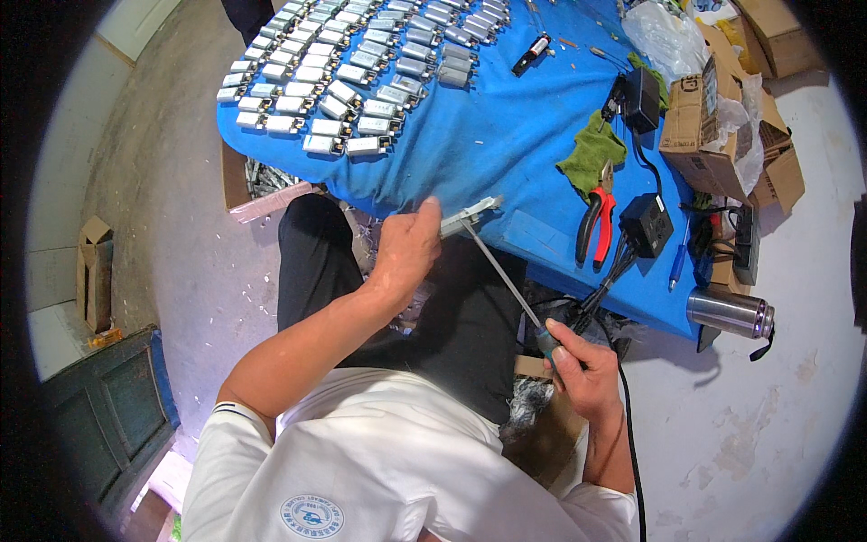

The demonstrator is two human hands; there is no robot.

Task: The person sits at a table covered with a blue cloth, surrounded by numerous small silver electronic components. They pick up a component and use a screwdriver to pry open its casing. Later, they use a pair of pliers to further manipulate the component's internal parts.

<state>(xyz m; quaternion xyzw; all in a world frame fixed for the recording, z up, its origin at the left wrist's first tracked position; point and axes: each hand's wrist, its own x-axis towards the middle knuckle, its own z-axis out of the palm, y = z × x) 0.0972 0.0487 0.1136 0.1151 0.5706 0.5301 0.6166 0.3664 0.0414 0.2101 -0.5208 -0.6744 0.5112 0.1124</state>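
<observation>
Over my lap, at the table's near edge, my left hand (408,248) is closed round a narrow pale-silver piece (480,210) whose exact kind I cannot make out. Its far end sticks out past my fingers and looks uneven. My right hand (582,369) grips the dark teal handle of a screwdriver (506,278). The long metal shaft slants up and left, and its tip meets the piece beside my left fingers. Beyond them, on the blue cloth (488,135), lie several rows of small silver battery cells (366,60) with little circuit boards on their ends.
Red-and-black pliers (596,221), a green rag (591,161), black adapters (643,226) and a blue pen (677,268) lie to the right. A steel flask (730,313) rests at the table's right edge. Cardboard boxes (713,135) stand beyond. A black cable (629,425) hangs beside my right wrist.
</observation>
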